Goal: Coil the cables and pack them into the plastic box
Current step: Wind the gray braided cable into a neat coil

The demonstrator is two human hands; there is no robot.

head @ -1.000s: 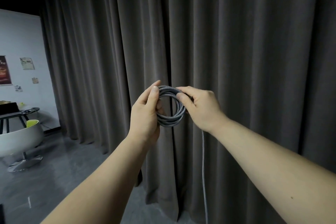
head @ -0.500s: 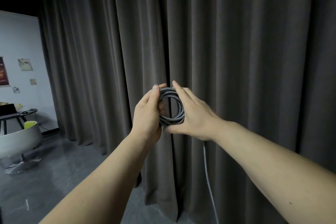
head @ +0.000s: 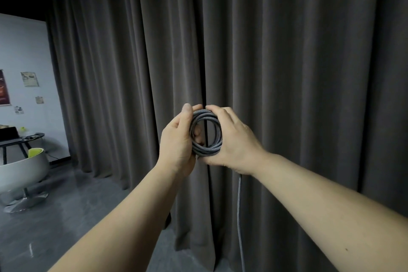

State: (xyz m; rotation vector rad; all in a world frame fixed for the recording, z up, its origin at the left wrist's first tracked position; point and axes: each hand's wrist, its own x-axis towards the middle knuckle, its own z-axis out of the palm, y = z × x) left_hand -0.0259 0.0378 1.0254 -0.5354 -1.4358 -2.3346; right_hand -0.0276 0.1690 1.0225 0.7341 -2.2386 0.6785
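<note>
A grey floor [head: 66,227] carries a white tub chair [head: 22,170] beside a dark table [head: 19,139].

Both hands are working in open air at chest height, nothing solid touching them. Dark curtain [head: 287,73] is hanging just behind, closing off the whole forward side. Loose cable tail [head: 239,216] is dangling below the right hand [head: 234,141], crossing the space under the right forearm. Left of the left hand [head: 176,141], air is standing open over the floor [head: 66,227]. White chair [head: 22,172] and desk [head: 22,139] are sitting well apart, far left.
</note>
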